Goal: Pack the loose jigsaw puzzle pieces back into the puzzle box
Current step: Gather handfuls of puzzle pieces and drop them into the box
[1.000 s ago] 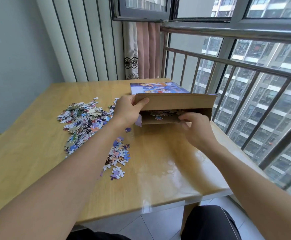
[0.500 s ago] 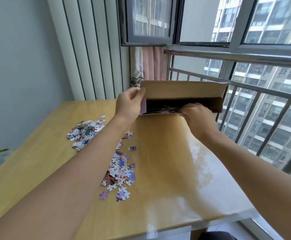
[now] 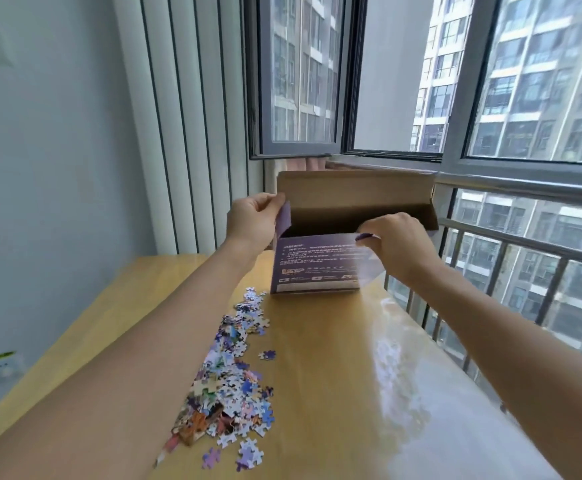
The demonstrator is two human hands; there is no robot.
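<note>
— Box [image 3: 315, 268] upright on the table [image 3: 334, 375], why?
— Left hand [image 3: 253, 221] pinches its side flap, right hand [image 3: 395, 242] grips the front edge, keeping the mouth open; pieces [image 3: 227, 386] lie nearby.

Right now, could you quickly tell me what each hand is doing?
Left hand: pinching the puzzle box's left side flap.
Right hand: gripping the box's near top edge.
</note>
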